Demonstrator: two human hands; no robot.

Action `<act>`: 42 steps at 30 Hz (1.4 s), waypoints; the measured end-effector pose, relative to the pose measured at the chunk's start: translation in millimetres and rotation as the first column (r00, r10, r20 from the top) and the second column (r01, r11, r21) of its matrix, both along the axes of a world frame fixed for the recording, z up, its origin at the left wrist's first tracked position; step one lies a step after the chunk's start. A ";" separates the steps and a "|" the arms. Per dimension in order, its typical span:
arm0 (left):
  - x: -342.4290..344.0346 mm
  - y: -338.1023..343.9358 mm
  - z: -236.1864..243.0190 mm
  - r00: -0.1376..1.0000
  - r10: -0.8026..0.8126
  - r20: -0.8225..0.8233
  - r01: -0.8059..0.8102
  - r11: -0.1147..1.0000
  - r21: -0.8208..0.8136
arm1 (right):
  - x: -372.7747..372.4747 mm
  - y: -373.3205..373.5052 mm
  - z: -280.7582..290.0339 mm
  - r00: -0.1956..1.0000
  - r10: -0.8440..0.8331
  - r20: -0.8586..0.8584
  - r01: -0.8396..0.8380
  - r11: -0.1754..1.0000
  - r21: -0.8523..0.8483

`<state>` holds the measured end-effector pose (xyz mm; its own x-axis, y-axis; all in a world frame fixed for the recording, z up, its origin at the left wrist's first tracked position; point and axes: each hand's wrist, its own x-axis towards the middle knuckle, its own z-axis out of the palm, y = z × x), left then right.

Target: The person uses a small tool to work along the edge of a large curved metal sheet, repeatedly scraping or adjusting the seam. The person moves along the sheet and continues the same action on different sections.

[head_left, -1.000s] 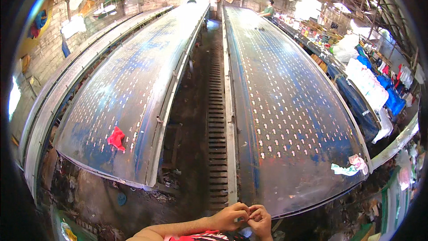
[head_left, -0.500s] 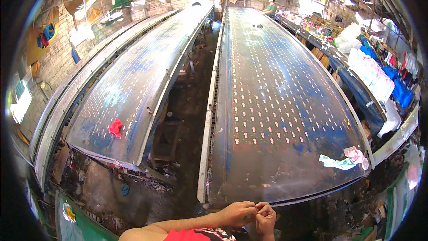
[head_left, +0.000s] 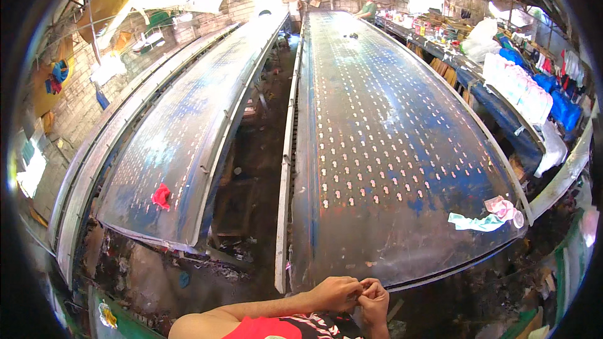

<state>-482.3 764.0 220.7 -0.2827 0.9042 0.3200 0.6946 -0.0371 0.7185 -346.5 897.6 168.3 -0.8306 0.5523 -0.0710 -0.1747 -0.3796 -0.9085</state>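
At the near end of the right-hand long table, my left hand (head_left: 339,292) and my right hand (head_left: 375,300) meet with fingers pinched together. Whatever lies between the fingertips is too small or hidden to make out. The dark tabletop (head_left: 370,238) just beyond them carries rows of small pale printed marks (head_left: 377,198). On its near right corner lie a pale green cloth strip (head_left: 474,221), a crumpled pink cloth (head_left: 500,207) and a roll of tape (head_left: 518,218).
A second long table (head_left: 157,226) runs parallel on the left, with a red cloth (head_left: 161,196) on it. A dark aisle (head_left: 251,194) separates the tables. Far off, a person in a green shirt (head_left: 369,9) stands at the right table. Piled white bags (head_left: 518,88) line the right side.
The view has shifted slightly, moving the tables a little within the picture. My hands stay together, pinched as before.
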 end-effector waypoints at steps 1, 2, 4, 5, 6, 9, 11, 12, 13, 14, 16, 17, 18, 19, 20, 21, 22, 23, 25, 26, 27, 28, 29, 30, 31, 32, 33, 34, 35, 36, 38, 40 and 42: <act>-7.2 0.8 -2.4 1.000 0.002 0.005 -0.002 1.000 0.017 | -9.0 -0.2 -0.5 1.000 -0.015 0.002 0.015 1.000 0.011; -13.8 2.5 -3.7 1.000 -0.006 -0.009 0.006 1.000 0.007 | -15.5 2.1 1.4 1.000 -0.024 0.009 0.024 0.999 0.026; -30.2 3.5 -3.7 0.999 -0.018 -0.037 0.017 1.000 -0.016 | -28.9 7.3 7.1 0.999 -0.011 0.039 0.009 0.999 0.044; -37.4 4.7 -8.1 0.999 -0.012 -0.037 0.013 1.000 0.021 | -37.5 8.1 10.1 0.999 -0.004 0.052 0.001 0.999 0.049; -45.1 6.9 -13.0 0.999 -0.005 -0.037 0.007 0.998 0.059 | -46.7 8.6 13.3 0.999 0.007 0.053 -0.010 0.998 0.058; -62.5 3.4 -24.4 0.999 0.039 -0.031 -0.037 0.998 0.058 | -74.4 11.0 20.2 0.997 0.042 0.062 -0.050 0.991 0.121; -77.7 -2.6 -25.8 0.998 0.056 -0.013 -0.055 0.997 0.059 | -87.7 6.5 20.2 0.993 0.071 0.092 -0.088 0.975 0.204; -82.0 -8.4 -23.4 0.999 0.047 0.009 -0.048 0.996 0.077 | -90.4 3.0 17.1 0.992 0.070 0.105 -0.091 0.973 0.214; -85.4 -12.2 -21.6 0.999 0.038 0.032 -0.041 0.995 0.095 | -93.4 -0.7 12.3 0.991 0.069 0.118 -0.094 0.970 0.223; -88.2 -20.5 -20.5 0.998 0.058 0.024 -0.059 0.996 0.069 | -100.8 -8.9 14.9 0.988 0.085 0.130 -0.112 0.969 0.221; -89.7 -31.1 -21.6 0.995 0.097 0.009 -0.097 0.995 0.020 | -102.6 -14.7 26.7 0.976 0.134 0.173 -0.171 0.960 0.222; -89.0 -36.7 -24.0 0.995 0.103 0.019 -0.103 0.995 0.016 | -101.4 -19.1 22.6 0.974 0.152 0.168 -0.184 0.963 0.198; -87.7 -40.7 -27.7 0.994 0.109 0.030 -0.109 0.994 0.013 | -98.2 -21.7 17.2 0.972 0.170 0.164 -0.198 0.965 0.174; -85.1 -42.7 -31.0 0.993 0.115 0.042 -0.115 0.993 0.010 | -92.6 -19.4 7.1 0.962 0.226 0.156 -0.244 0.964 0.102; -83.1 -43.8 -32.1 0.993 0.110 0.035 -0.111 0.994 0.020 | -88.4 -19.7 2.1 0.961 0.240 0.139 -0.246 0.969 0.031; -79.8 -43.5 -33.2 0.994 0.105 0.029 -0.106 0.994 0.029 | -83.1 -19.2 -2.6 0.960 0.252 0.122 -0.249 0.968 -0.040; -74.9 -43.0 -33.3 0.995 0.100 0.023 -0.100 0.994 0.040 | -76.9 -18.0 -7.1 0.959 0.262 0.106 -0.251 0.962 -0.110; -69.7 -42.8 -33.4 0.993 0.114 0.014 -0.114 0.993 0.025 | -74.7 -16.4 -3.8 0.956 0.276 0.103 -0.263 0.956 -0.127; -56.1 -39.6 -33.8 0.990 0.139 -0.004 -0.139 0.990 -0.001 | -66.6 -9.3 4.6 0.948 0.302 0.100 -0.284 0.945 -0.160; -49.0 -35.2 -30.2 0.985 0.174 0.008 -0.174 0.985 -0.001 | -63.5 -3.3 9.4 0.945 0.313 0.100 -0.295 0.942 -0.159; -40.8 -30.1 -23.5 0.978 0.207 0.020 -0.207 0.978 -0.001 | -60.0 3.3 14.5 0.941 0.323 0.101 -0.305 0.939 -0.157; -32.2 -23.7 -20.4 0.971 0.238 0.033 -0.238 0.971 0.000 | -54.3 11.0 16.4 0.938 0.331 0.102 -0.313 0.937 -0.155; -23.9 -15.5 -23.3 0.969 0.241 0.047 -0.242 0.970 0.000 | -47.1 21.1 14.3 0.934 0.343 0.098 -0.337 0.939 -0.074; -16.5 -6.2 -28.3 0.968 0.243 0.061 -0.243 0.970 0.000 | -40.3 32.8 9.9 0.931 0.354 0.094 -0.356 0.934 0.008; -7.0 5.3 -31.2 0.967 0.243 0.075 -0.243 0.970 0.000 | -32.0 45.5 6.7 0.927 0.363 0.092 -0.371 0.924 0.091; 3.4 18.3 -29.2 0.969 0.238 0.059 -0.239 0.971 0.007 | -21.2 57.7 5.8 0.935 0.348 0.072 -0.352 0.934 0.060; 11.9 33.7 -25.3 0.972 0.232 0.044 -0.233 0.972 0.013 | -9.8 70.7 5.3 0.943 0.329 0.052 -0.331 0.943 0.030; 22.7 50.2 -22.9 0.974 0.224 0.028 -0.225 0.974 0.019 | 2.2 84.5 5.4 0.951 0.308 0.033 -0.309 0.951 -0.001; 36.7 64.7 -23.4 0.977 0.209 0.050 -0.211 0.977 0.035 | 16.1 97.4 14.0 0.956 0.293 0.031 -0.293 0.956 -0.017; 50.6 82.4 -24.9 0.979 0.193 0.071 -0.197 0.979 0.051 | 31.3 114.0 9.7 0.960 0.279 0.023 -0.279 0.960 0.007; 80.5 120.6 -28.3 0.985 0.158 0.075 -0.164 0.983 0.087 | 64.3 151.5 -4.5 0.970 0.241 0.002 -0.241 0.969 0.056; 112.1 155.8 -35.0 0.991 0.128 0.031 -0.131 0.983 0.125 | 98.4 183.1 -12.3 0.986 0.160 -0.043 -0.163 0.983 -0.078; 137.4 185.1 -26.9 1.000 0.027 0.006 -0.027 0.997 0.068 | 132.4 212.8 -15.5 0.991 0.079 -0.111 -0.103 0.967 -0.234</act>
<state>-344.9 949.1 193.8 -0.3087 0.8726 0.3786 0.6921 -0.0670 0.7187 -214.1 1110.4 152.9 -0.8863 0.4510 -0.1055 -0.2149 -0.6022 -0.7689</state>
